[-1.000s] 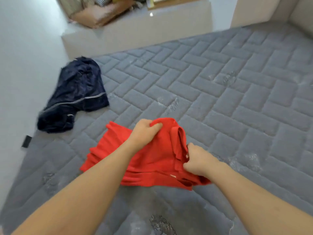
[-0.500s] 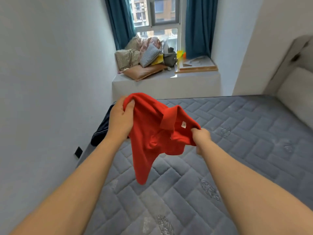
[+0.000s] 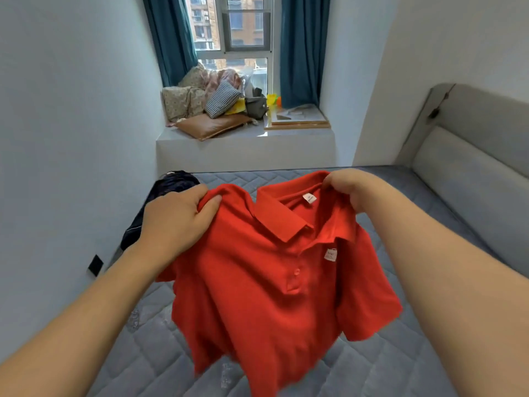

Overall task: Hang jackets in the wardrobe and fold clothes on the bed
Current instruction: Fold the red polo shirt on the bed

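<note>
A red polo shirt (image 3: 266, 282) hangs spread out in the air above the grey quilted mattress (image 3: 400, 362), its collar and buttons facing me. My left hand (image 3: 177, 219) grips its left shoulder. My right hand (image 3: 349, 187) pinches the right shoulder near the collar. The shirt's lower hem dangles just above the bed. A dark navy garment (image 3: 169, 187) lies on the mattress at the far left, mostly hidden behind my left hand.
A window ledge (image 3: 246, 138) behind the bed carries a pile of cushions (image 3: 211, 110) and flat boards (image 3: 297, 118). A white wall runs close along the left. The padded grey headboard (image 3: 472, 167) stands on the right.
The shirt went from a bunched heap on the mattress to lifted and spread open between my hands. My hands moved apart to its shoulders, and my view rose toward the window.
</note>
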